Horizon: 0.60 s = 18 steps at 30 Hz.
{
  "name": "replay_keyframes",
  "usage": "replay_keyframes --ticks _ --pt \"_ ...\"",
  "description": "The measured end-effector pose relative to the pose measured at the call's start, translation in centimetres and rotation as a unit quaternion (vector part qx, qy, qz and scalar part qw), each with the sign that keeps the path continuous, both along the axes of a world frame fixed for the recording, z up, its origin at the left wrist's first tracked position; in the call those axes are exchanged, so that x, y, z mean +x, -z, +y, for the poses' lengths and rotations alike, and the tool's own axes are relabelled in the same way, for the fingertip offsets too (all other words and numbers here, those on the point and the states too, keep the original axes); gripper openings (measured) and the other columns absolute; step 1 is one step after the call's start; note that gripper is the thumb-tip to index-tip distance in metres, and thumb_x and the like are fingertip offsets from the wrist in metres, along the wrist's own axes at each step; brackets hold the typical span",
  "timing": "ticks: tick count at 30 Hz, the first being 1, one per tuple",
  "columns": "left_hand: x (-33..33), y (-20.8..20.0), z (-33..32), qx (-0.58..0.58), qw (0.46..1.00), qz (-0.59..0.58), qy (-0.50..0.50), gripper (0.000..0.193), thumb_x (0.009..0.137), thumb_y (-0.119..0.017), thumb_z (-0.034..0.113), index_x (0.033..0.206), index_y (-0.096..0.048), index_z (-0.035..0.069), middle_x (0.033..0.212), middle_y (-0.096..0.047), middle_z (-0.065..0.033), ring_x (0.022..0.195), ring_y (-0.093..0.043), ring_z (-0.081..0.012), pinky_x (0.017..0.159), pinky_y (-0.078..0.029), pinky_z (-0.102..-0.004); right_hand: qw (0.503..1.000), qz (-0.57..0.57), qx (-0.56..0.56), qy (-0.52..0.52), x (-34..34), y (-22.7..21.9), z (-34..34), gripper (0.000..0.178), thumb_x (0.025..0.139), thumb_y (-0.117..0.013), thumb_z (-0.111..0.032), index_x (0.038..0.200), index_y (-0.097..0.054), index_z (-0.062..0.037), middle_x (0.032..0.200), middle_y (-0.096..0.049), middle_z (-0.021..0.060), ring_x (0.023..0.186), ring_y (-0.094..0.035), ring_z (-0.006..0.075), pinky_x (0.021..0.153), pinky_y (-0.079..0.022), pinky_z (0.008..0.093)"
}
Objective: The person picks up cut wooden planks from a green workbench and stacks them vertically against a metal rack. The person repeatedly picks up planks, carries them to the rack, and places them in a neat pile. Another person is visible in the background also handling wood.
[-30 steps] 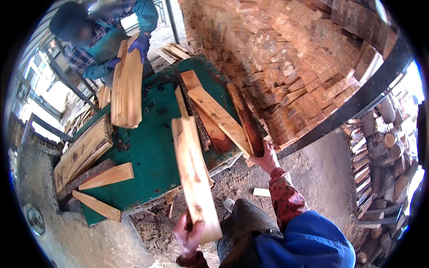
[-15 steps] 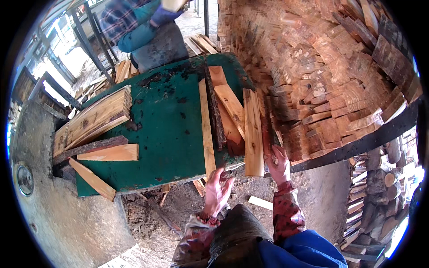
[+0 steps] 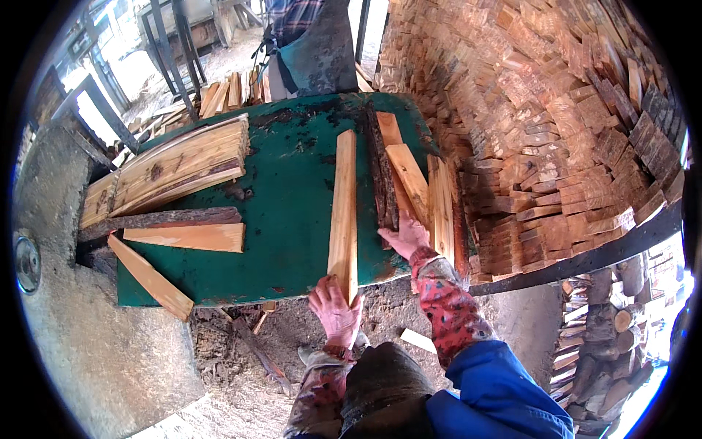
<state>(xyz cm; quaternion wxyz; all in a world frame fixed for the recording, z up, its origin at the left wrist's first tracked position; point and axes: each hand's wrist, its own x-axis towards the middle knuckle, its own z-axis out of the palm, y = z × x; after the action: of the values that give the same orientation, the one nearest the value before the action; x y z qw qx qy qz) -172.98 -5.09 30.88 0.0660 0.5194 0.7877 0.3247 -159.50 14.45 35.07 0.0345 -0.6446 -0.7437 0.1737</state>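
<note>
My left hand [image 3: 336, 311] is closed around the near end of a long pale wooden board [image 3: 343, 205], which lies lengthwise on the green table [image 3: 292, 219] and juts over its front edge. To the right, my right hand [image 3: 407, 235] has its fingers apart, with the fingertips at the near end of a dark bark-edged strip [image 3: 380, 175]. Beside that strip lies a slanting short board [image 3: 408, 175], partly over a reddish board [image 3: 389, 128]. Another upright-grained board [image 3: 441, 208] lies close by my right wrist, its near end partly hidden by my sleeve.
Stacked boards [image 3: 175, 168] lie on the table's left, with a bark-edged slab [image 3: 175, 219] and two loose wedge-shaped pieces nearer me. A large wall of stacked wood [image 3: 526, 146] rises on the right. Across the table stands a person in an apron [image 3: 318, 55]. Logs are piled at lower right.
My left hand has taken hold of the pale board, which now shows its broad face. My right hand has moved left from the right-hand board to the bark-edged strip. The co-worker has shifted.
</note>
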Motion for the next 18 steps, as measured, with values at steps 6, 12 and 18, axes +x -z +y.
replay_keyframes --ticks 6,12,18 --pt "-2.9 0.5 0.1 0.039 0.995 -0.065 0.059 0.070 0.062 -0.079 0.017 0.123 -0.047 0.001 0.123 -0.046 -0.0204 0.112 -0.043 -0.0415 0.096 -0.038 -0.0533 0.988 0.149 -0.016 0.043 0.3 -0.9 -1.1 0.049 0.080 -0.070 -0.037 0.105 -0.063 0.0035 0.093 -0.070 0.0207 0.092 -0.067 0.0325 0.081 -0.052 0.0426" --pt "-6.2 1.1 -2.6 0.022 0.984 -0.156 0.081 0.077 0.064 -0.083 0.022 0.127 -0.046 -0.004 0.119 -0.055 -0.0229 0.111 -0.053 -0.0357 0.095 -0.045 -0.0461 0.942 0.325 -0.046 0.074 -1.1 -2.3 -9.8 0.041 0.083 -0.071 -0.032 0.106 -0.066 0.0011 0.091 -0.071 0.0110 0.074 -0.066 0.0202 0.069 -0.052 0.0351" --pt "-6.4 2.1 -5.8 -0.117 0.815 -0.555 0.119 0.064 0.078 -0.081 0.025 0.126 -0.051 -0.006 0.099 -0.070 -0.0127 0.085 -0.066 -0.0150 0.074 -0.054 -0.0291 0.946 0.309 -0.051 0.087 -2.6 -2.7 -21.5 0.029 0.081 -0.072 -0.023 0.090 -0.061 0.0027 0.077 -0.060 0.0169 0.071 -0.061 0.0263 0.063 -0.047 0.0380"
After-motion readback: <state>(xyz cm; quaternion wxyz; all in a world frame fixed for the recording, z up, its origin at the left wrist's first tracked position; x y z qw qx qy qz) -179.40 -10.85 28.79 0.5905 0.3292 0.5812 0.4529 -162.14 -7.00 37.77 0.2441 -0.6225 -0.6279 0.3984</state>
